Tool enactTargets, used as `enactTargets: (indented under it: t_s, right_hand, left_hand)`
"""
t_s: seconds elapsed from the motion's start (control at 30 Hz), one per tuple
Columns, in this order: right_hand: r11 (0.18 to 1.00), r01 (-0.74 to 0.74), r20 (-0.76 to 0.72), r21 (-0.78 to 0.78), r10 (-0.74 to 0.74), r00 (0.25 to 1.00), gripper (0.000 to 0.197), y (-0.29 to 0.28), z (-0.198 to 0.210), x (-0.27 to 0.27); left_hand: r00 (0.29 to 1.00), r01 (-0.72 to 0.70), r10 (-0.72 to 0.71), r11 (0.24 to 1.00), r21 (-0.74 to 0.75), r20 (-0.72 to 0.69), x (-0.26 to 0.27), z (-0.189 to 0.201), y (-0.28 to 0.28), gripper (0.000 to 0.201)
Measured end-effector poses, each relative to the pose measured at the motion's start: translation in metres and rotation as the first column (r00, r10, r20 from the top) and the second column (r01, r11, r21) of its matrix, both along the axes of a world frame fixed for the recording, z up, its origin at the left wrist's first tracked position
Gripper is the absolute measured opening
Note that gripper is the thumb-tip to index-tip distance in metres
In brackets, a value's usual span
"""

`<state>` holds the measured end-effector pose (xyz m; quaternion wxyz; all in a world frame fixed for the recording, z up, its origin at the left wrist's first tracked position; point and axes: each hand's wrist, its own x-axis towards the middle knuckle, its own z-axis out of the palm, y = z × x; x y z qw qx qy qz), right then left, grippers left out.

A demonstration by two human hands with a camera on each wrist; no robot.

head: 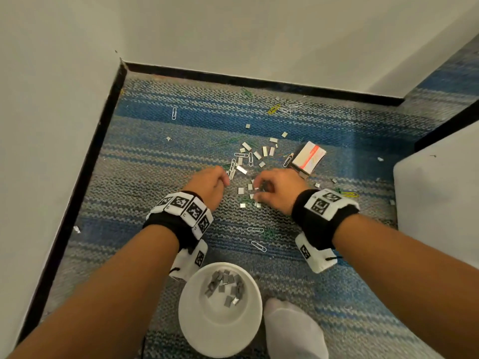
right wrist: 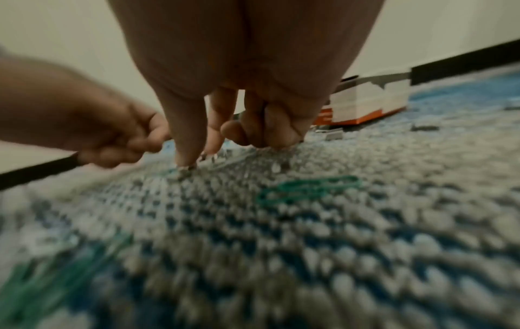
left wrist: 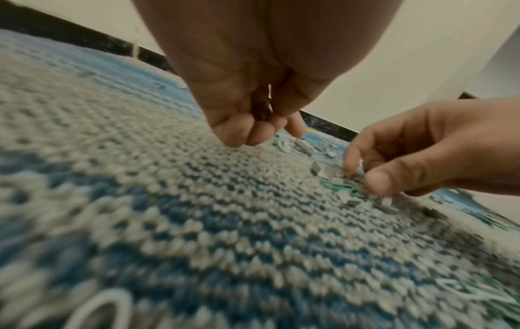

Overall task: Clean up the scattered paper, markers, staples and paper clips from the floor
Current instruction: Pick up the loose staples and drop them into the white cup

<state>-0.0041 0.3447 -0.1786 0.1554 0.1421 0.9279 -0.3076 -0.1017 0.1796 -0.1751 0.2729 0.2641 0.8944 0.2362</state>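
Small silver staple strips (head: 259, 154) lie scattered on the striped blue-grey carpet, mixed with white, green and yellow paper clips (head: 250, 159). My left hand (head: 223, 181) is curled into a fist just left of the pile. In the left wrist view its curled fingers (left wrist: 242, 131) hold shiny staples (left wrist: 269, 98) in the palm. My right hand (head: 257, 193) is down on the carpet, with thumb and forefinger pinching a staple strip (left wrist: 361, 163) among several loose ones. In the right wrist view its fingertips (right wrist: 184, 159) touch the carpet.
A white bowl (head: 188, 309) holding several staples (head: 225, 286) stands near me between my forearms, beside my white-socked foot (head: 293, 330). A white and orange staple box (head: 308, 158) lies right of the pile. Walls with black skirting close in the corner. A green clip (right wrist: 309, 189) lies near my right hand.
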Motion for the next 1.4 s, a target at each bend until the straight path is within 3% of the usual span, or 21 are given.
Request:
enactTargets:
  t_s: [0.07, 0.13, 0.27, 0.4, 0.47, 0.53, 0.6, 0.67, 0.73, 0.77, 0.8, 0.87, 1.03, 1.13, 1.2, 1.3, 1.33, 1.4]
  right_hand:
    - [0.995, -0.085, -0.025, 0.060, 0.086, 0.996, 0.018, -0.005, -0.001, -0.002]
    - [0.998, -0.047, -0.074, 0.047, 0.050, 0.996, 0.014, -0.006, 0.000, -0.004]
    - [0.996, 0.061, -0.069, 0.068, -0.057, 0.996, 0.019, 0.001, -0.002, -0.005]
    - [0.997, 0.002, -0.042, 0.073, 0.001, 0.999, 0.010, 0.006, -0.002, -0.006]
    - [0.986, 0.146, -0.058, -0.075, -0.150, 0.987, 0.005, 0.008, -0.002, -0.006]
    - [0.890, 0.351, -0.032, -0.291, -0.375, 0.926, 0.011, 0.009, -0.002, -0.008]
    - [0.809, 0.436, 0.009, -0.394, -0.471, 0.882, 0.022, 0.010, -0.001, -0.010]
    - [0.888, 0.334, -0.004, -0.317, -0.353, 0.936, 0.020, 0.007, 0.002, -0.013]
    - [0.990, 0.091, 0.008, -0.104, -0.091, 0.996, 0.003, 0.002, 0.006, -0.015]
    - [1.000, -0.016, 0.026, -0.016, 0.016, 1.000, 0.015, -0.001, 0.004, -0.016]
    - [0.996, -0.078, 0.050, 0.035, 0.077, 0.996, 0.024, -0.002, 0.002, -0.016]
    - [0.997, -0.053, 0.059, 0.056, 0.050, 0.997, 0.026, -0.001, 0.000, -0.018]
    - [0.998, -0.028, 0.023, 0.053, 0.027, 0.999, 0.017, 0.009, 0.003, -0.012]
    - [0.986, -0.150, 0.075, 0.073, 0.145, 0.987, 0.028, 0.009, 0.004, -0.008]
    - [0.983, -0.166, 0.040, 0.081, 0.163, 0.986, 0.023, 0.008, 0.006, -0.008]
    - [0.998, 0.000, -0.021, -0.061, -0.002, 1.000, 0.010, 0.006, 0.009, -0.005]
    - [0.986, 0.087, -0.020, -0.145, -0.090, 0.996, 0.006, 0.006, 0.009, -0.004]
    - [0.962, 0.151, -0.036, -0.229, -0.163, 0.986, 0.010, 0.004, 0.009, -0.007]
  left_hand:
    - [0.998, 0.061, -0.061, 0.998, 0.010, -0.006, 0.001, 0.001, 0.010, 0.019]
    - [0.987, 0.162, -0.162, 0.987, 0.013, -0.024, 0.002, 0.001, 0.018, 0.011]
    - [0.950, 0.306, -0.311, 0.945, -0.114, -0.027, 0.001, -0.007, 0.023, 0.022]
    - [0.989, 0.136, -0.133, 0.989, 0.052, -0.071, 0.002, -0.006, 0.021, 0.013]
    - [0.997, 0.003, 0.005, 0.994, 0.112, -0.071, -0.003, -0.004, 0.018, 0.012]
    - [0.991, -0.133, 0.127, 0.978, 0.161, 0.045, -0.014, -0.003, 0.014, 0.015]
    - [0.977, -0.194, 0.173, 0.964, 0.184, 0.123, -0.022, -0.004, 0.012, 0.017]
    - [0.994, -0.095, 0.088, 0.988, 0.122, 0.066, -0.022, -0.004, 0.012, 0.013]
    - [0.997, 0.068, -0.069, 0.997, 0.042, 0.024, -0.017, -0.006, 0.012, 0.024]
    - [0.990, 0.139, -0.139, 0.990, 0.000, 0.011, -0.015, -0.007, 0.013, 0.031]
    - [0.982, 0.188, -0.188, 0.981, -0.039, -0.013, -0.013, -0.009, 0.013, 0.035]
    - [0.977, 0.202, -0.206, 0.977, -0.068, -0.055, -0.012, -0.014, 0.012, 0.033]
    - [0.991, 0.116, -0.115, 0.993, 0.020, -0.069, -0.009, -0.010, 0.013, 0.014]
    - [0.993, -0.113, 0.107, 0.979, 0.170, 0.044, -0.010, -0.004, 0.010, 0.010]
    - [0.959, -0.263, 0.235, 0.946, 0.192, 0.156, -0.016, -0.008, 0.005, 0.017]
    - [0.869, -0.442, 0.377, 0.882, 0.162, 0.320, -0.024, -0.011, -0.002, 0.025]
    - [0.864, -0.447, 0.383, 0.883, 0.146, 0.326, -0.026, -0.010, -0.003, 0.023]
    - [0.921, -0.344, 0.320, 0.936, 0.079, 0.223, -0.027, -0.008, -0.002, 0.019]
